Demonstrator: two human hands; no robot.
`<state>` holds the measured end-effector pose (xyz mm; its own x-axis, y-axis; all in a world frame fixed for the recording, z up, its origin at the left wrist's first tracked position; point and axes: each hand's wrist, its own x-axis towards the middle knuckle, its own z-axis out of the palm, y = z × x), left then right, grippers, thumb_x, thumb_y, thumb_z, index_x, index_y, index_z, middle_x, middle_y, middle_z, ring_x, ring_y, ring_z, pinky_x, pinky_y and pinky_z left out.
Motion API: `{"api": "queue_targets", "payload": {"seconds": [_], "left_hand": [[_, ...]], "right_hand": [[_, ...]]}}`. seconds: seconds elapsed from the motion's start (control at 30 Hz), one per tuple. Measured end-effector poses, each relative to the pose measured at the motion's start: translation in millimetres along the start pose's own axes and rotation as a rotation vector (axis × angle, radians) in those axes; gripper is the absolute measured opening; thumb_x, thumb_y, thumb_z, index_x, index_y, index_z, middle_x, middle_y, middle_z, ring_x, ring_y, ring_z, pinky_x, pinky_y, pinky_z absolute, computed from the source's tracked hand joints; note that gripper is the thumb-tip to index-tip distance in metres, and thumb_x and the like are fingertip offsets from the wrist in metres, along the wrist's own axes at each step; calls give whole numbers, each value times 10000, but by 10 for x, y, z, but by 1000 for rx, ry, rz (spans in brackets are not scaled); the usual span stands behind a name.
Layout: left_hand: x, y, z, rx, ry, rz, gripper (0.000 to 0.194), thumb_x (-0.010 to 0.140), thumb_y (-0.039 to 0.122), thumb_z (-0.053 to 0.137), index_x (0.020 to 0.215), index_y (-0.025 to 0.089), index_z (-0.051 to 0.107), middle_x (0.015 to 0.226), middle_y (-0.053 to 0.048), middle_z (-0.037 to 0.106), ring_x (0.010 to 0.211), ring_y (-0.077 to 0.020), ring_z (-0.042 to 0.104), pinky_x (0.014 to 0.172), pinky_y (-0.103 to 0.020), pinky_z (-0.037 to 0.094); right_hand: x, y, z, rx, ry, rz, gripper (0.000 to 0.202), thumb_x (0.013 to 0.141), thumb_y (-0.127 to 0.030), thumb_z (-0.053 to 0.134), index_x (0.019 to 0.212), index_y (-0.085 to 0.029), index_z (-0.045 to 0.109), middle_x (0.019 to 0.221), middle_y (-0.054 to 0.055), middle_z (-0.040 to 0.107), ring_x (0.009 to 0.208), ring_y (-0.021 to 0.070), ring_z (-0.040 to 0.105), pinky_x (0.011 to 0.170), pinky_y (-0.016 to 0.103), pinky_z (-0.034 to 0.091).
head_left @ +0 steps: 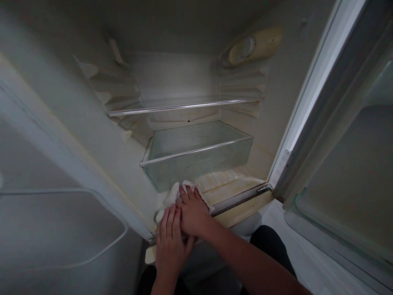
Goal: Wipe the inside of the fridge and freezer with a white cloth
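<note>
At the front left corner of the refrigerator floor, a crumpled white cloth (172, 197) lies under and around my hands. My right hand (194, 213) presses on it with the fingers bent over its folds. My left hand (170, 233) is right beside it, fingers stretched out and side by side, the tips resting at the cloth's near edge and against the right hand. Behind them sits a clear drawer (199, 157) with a glass-like top. Yellowish stains mark the refrigerator floor (225, 184) to the right of the cloth.
A glass shelf (187, 107) spans the compartment above the drawer. On the upper right wall is a yellowed lamp housing (260, 45). The open refrigerator door (346, 172) stands at the right. A pale cable (123, 233) hangs along a panel at the left. My dark-clothed knee (272, 246) is below the sill.
</note>
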<state>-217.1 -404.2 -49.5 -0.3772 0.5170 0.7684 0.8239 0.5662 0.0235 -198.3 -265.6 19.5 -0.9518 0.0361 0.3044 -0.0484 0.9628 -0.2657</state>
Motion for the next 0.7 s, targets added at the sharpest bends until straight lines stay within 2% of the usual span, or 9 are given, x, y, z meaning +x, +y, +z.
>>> {"api": "queue_targets", "payload": {"seconds": [0.07, 0.13, 0.23, 0.3, 0.4, 0.5, 0.57, 0.7], "left_hand": [[15, 7, 4, 4, -22, 4, 847, 919, 374, 623, 1620, 117, 224, 1537, -222, 503, 1478, -366, 407, 1181, -531, 364], [29, 5, 13, 6, -45, 18, 792, 924, 354, 606, 1610, 149, 268, 1533, -199, 523, 1437, -363, 463, 1176, -548, 364], [42, -7, 33, 13, -45, 39, 739, 921, 357, 588, 1592, 185, 330, 1523, -178, 547, 1377, -372, 525, 1155, -577, 369], [49, -16, 46, 10, -16, 42, 758, 911, 377, 595, 1596, 191, 328, 1514, -181, 556, 1356, -379, 544, 1136, -584, 384], [57, -23, 58, 10, -7, 37, 798, 906, 384, 600, 1619, 213, 284, 1508, -180, 563, 1345, -382, 555, 1123, -593, 395], [46, -27, 71, 14, -18, 31, 829, 905, 380, 601, 1635, 223, 241, 1509, -184, 560, 1337, -387, 559, 1105, -600, 411], [31, -37, 86, 9, -6, 42, 821, 906, 381, 592, 1633, 218, 246, 1506, -190, 561, 1332, -391, 563, 1100, -605, 414], [54, -72, 113, -25, 33, 41, 747, 913, 400, 572, 1592, 187, 342, 1504, -200, 560, 1350, -394, 549, 1133, -608, 387]], "right_hand": [[-141, 343, -97, 14, 67, 28, 594, 1001, -577, 468, 1417, -180, 612, 1638, 182, 370, 1552, 379, 268, 1252, 602, 225], [-326, 761, -235, -24, 135, 154, 662, 964, -674, 492, 1410, -202, 620, 1603, 161, 436, 1539, 350, 307, 1256, 576, 234], [-643, 1329, -442, -156, 250, 387, 613, 991, -598, 499, 1421, -177, 615, 1565, 167, 485, 1501, 337, 371, 1257, 569, 220], [-824, 1560, -509, -237, 332, 510, 540, 1013, -507, 486, 1392, -153, 637, 1515, 176, 529, 1470, 346, 399, 1247, 579, 226], [-971, 1668, -466, -283, 419, 568, 504, 1010, -461, 480, 1358, -142, 656, 1461, 184, 553, 1419, 358, 428, 1217, 561, 291], [-985, 1642, -365, -253, 462, 576, 557, 969, -551, 531, 1352, -169, 664, 1468, 180, 535, 1385, 379, 449, 1176, 550, 363], [-980, 1634, -334, -213, 467, 549, 594, 958, -592, 539, 1372, -183, 659, 1496, 175, 519, 1410, 387, 434, 1181, 560, 365], [-1125, 1622, -319, -60, 493, 403, 518, 1060, -459, 366, 1442, -216, 618, 1584, 103, 476, 1539, 286, 319, 1256, 512, 305]]}}
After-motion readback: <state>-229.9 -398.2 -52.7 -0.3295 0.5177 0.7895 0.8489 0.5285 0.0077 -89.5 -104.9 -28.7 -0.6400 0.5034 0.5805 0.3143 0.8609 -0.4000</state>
